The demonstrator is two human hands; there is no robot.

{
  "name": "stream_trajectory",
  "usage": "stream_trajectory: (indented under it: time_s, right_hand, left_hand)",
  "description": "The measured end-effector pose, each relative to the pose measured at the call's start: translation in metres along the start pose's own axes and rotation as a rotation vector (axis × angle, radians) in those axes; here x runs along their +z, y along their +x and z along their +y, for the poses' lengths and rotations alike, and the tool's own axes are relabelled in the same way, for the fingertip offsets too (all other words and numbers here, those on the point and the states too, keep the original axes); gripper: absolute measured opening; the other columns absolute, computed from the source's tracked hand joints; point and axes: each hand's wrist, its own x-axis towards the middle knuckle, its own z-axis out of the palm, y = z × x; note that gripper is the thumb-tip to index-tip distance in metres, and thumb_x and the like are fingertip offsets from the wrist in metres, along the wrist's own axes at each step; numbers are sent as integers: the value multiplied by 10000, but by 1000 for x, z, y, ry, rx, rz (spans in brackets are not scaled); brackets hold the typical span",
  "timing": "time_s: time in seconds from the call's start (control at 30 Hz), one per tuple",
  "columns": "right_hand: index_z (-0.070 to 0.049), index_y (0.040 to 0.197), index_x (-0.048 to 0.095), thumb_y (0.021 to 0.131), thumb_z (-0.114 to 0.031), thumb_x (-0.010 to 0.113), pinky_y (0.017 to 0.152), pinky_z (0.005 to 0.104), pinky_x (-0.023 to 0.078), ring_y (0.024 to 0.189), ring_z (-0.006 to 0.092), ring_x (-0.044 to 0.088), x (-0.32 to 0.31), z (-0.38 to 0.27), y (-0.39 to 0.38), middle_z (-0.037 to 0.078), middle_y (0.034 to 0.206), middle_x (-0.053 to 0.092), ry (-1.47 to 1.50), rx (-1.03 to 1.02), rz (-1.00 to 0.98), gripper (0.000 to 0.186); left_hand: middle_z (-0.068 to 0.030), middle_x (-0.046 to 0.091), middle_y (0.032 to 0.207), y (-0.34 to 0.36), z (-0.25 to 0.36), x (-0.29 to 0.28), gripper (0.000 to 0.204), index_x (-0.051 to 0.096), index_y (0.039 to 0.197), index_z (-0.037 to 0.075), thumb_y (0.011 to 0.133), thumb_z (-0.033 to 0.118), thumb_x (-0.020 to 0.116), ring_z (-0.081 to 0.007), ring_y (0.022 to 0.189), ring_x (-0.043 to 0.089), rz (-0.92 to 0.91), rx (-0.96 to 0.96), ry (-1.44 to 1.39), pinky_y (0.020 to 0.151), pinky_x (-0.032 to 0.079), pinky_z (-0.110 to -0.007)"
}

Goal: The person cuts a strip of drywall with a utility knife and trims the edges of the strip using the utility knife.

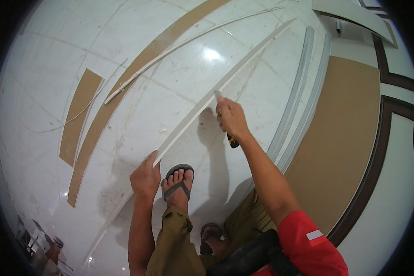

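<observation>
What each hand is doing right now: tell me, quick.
Left hand: closed on the edge of a long pale strip.
Right hand: closed, holding what looks like a knife, its tip at the strip.

The red sleeve (295, 237) bears a pale patch (314, 235); trousers (174, 248) are olive, sandals (174, 188) dark

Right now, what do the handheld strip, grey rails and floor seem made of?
Strip: probably plasterboard, matt grey face with a chalky white edge. Rails: likely metal, dull grey with lengthwise ridges. Floor: glossy tile, ceramic or stone unclear, showing joint lines and bright glare.
</observation>
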Motion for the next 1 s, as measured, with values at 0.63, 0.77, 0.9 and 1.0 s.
stream_trajectory:
  time_s: [0.63, 0.77, 0.9, 1.0]
  right_hand:
    - [7, 801, 614, 1118, -445, 494, 660, 382, 482, 661, 194, 561, 12, 5, -11, 88, 675, 589, -43, -41, -35, 565]
    - [19, 825, 636, 1118, -438, 500, 673, 390, 495, 662, 208, 584, 18, -1, -18, 104, 681, 609, -18, 8, -102, 560]
    - [20, 854, 667, 1119, -456, 486, 685, 394, 504, 680, 237, 607, 15, 1, -9, 121, 691, 627, -56, 15, -36, 574]
    - [18, 862, 675, 1115, -467, 486, 691, 396, 504, 689, 245, 608, 22, 5, -20, 126, 700, 629, -75, -4, -53, 579]
  left_hand:
    - [-103, 790, 1138, 1, 1, -4, 321, 706, 1308, 172, 988, 200, 710, -326, 956, 771, -52, -24, 29, 771, 623, -434]
    - [-154, 785, 1055, 1, -1, -2, 296, 735, 1289, 160, 1008, 247, 704, -383, 859, 760, 0, 1, -29, 722, 605, -465]
    - [-153, 785, 1058, 2, -1, -1, 297, 734, 1292, 163, 1007, 240, 705, -381, 857, 760, -1, -6, -19, 721, 602, -466]
    - [-124, 786, 1114, 1, 0, -3, 314, 718, 1305, 168, 996, 224, 708, -349, 923, 765, -40, -28, -9, 754, 612, -447]
